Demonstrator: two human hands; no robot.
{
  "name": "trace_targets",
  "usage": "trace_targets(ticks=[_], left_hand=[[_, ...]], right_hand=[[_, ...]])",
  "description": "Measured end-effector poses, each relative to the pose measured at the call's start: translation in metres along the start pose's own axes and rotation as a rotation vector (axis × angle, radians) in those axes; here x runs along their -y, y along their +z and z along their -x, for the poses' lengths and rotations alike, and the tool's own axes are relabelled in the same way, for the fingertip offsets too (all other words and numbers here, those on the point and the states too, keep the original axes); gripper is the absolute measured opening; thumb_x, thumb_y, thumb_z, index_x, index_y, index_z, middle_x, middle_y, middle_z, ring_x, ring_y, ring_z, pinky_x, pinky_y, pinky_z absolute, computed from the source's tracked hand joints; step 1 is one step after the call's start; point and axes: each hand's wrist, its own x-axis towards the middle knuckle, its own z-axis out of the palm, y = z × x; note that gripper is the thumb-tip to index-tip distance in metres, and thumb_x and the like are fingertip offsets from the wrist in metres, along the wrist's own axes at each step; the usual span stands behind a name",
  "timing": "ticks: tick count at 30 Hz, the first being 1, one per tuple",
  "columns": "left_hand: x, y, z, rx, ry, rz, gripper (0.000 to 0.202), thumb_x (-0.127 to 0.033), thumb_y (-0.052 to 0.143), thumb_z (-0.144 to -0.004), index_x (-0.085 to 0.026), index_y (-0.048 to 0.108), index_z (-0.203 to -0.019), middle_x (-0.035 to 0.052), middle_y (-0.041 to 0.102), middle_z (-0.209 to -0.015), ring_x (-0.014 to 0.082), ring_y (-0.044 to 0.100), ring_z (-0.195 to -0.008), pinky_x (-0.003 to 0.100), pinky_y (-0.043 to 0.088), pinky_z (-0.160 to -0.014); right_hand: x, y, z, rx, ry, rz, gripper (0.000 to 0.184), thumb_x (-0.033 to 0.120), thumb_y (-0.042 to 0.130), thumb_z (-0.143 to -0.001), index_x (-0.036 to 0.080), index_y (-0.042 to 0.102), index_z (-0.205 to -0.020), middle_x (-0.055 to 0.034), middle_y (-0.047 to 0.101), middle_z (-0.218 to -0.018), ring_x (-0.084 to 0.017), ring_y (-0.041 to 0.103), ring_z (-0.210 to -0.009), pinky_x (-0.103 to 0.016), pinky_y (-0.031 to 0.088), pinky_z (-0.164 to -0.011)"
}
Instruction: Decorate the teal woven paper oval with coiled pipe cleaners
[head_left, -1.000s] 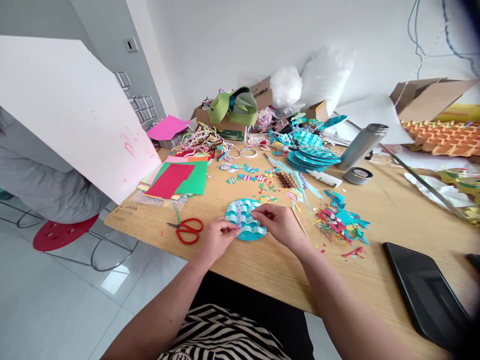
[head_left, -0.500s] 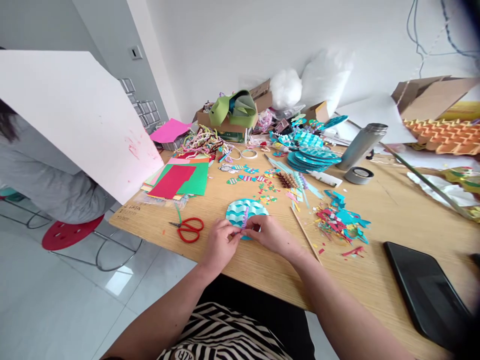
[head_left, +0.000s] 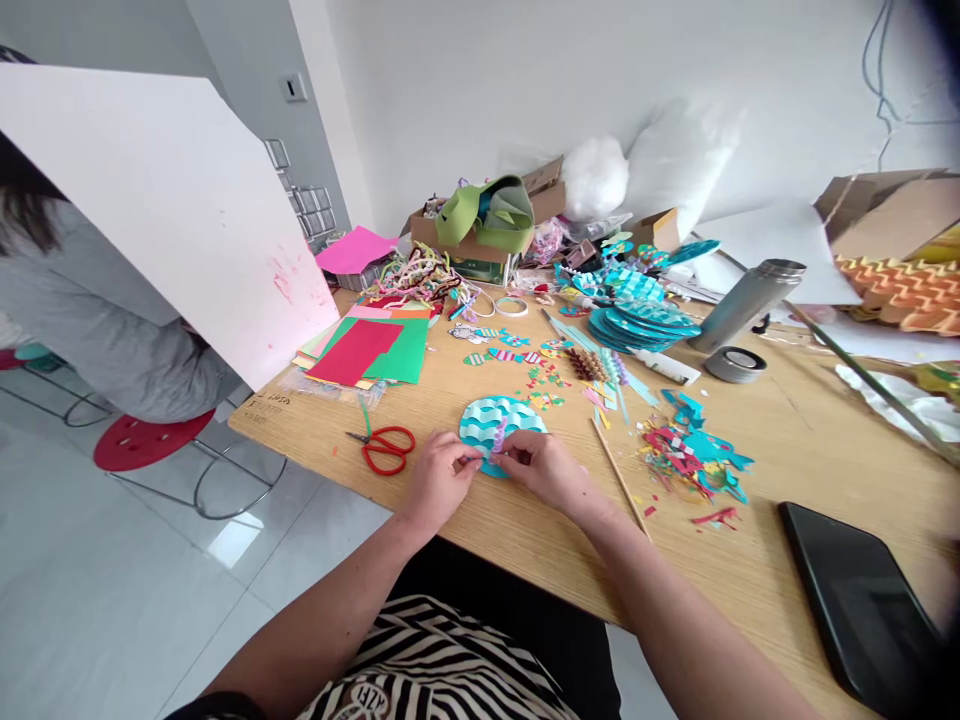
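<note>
— Pinching, both sets of fingers [head_left: 480, 459] are closed on the lower end of a small purple wavy strip [head_left: 499, 437]; the left hand [head_left: 439, 478] and the right hand [head_left: 541, 466] meet at the near edge of the round blue wave disc [head_left: 501, 426].

— Where does the disc lie?

— Flat on the tabletop [head_left: 795, 440], right in front of the person, with the strip running up across its middle. The wave layers cover the whole face that shows, so I judge the base as done. The strip looks only partly seated: its lower end is between the fingertips, and whether it is stuck down I cannot tell.

— And what seems left?

— Quite a bit, by the look of it. Small striped paper fish [head_left: 501, 355] and confetti-like scraps [head_left: 544, 385] lie loose just beyond the disc, none on it yet. A stack of finished-looking blue discs [head_left: 637, 325] sits farther back.

— Tools?

— Red scissors [head_left: 386, 447] rest untouched left of the left hand, a thin wooden stick [head_left: 621, 479] lies to the right, and coloured paper sheets [head_left: 367, 352] are piled farther left.
</note>
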Motion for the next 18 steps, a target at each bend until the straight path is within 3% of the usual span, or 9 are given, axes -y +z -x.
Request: trace_targets(ticks=[18], left_hand=[[0.003,0.001,0.003,0.078,0.065,-0.073,0.007,-0.014,0.065,-0.076,-0.019,0.069,-0.074,0.0017,0.062,-0.075,0.0165,0.052,-0.081,0.028,0.042,-0.073]], right_hand=[[-0.004,0.012,0.013,-0.070,0.066,0.030,0.029,0.037,0.050,-0.084,0.017,0.065,-0.069,0.0028,0.050,-0.046,-0.009,0.041,-0.042,-0.020,0.028,-0.041]])
